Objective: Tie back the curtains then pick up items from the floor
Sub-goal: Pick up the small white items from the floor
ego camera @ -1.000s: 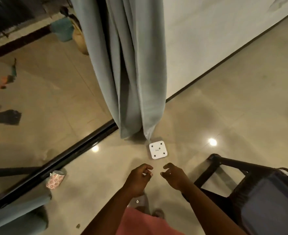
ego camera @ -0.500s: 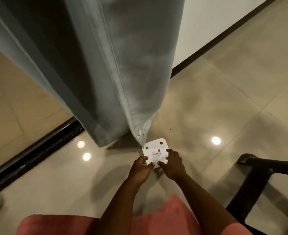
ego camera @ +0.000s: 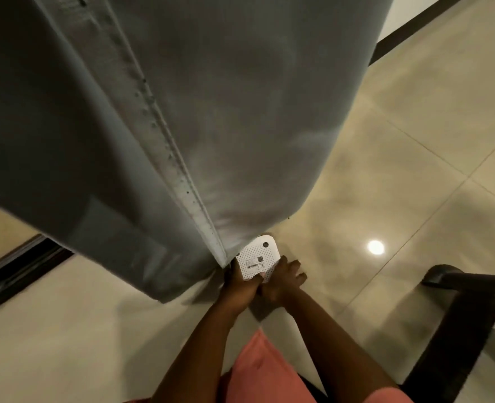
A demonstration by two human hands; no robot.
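both hands, left (ego camera: 240, 286) and right (ego camera: 284, 279), grip the white box (ego camera: 256, 260) just under the curtain (ego camera: 182, 126) hem, fingers curled round it.

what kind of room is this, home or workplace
Most likely a room in a home, though that is a guess. A long grey curtain hangs down to a glossy tiled floor, with a dark chair frame alongside. Both hands hold a small white device picked up near the curtain's hem.

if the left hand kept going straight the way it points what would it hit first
Most likely the grey curtain: its hem hangs right beyond the left hand, which grips the white square device. Depth is unclear, so it might pass beneath.
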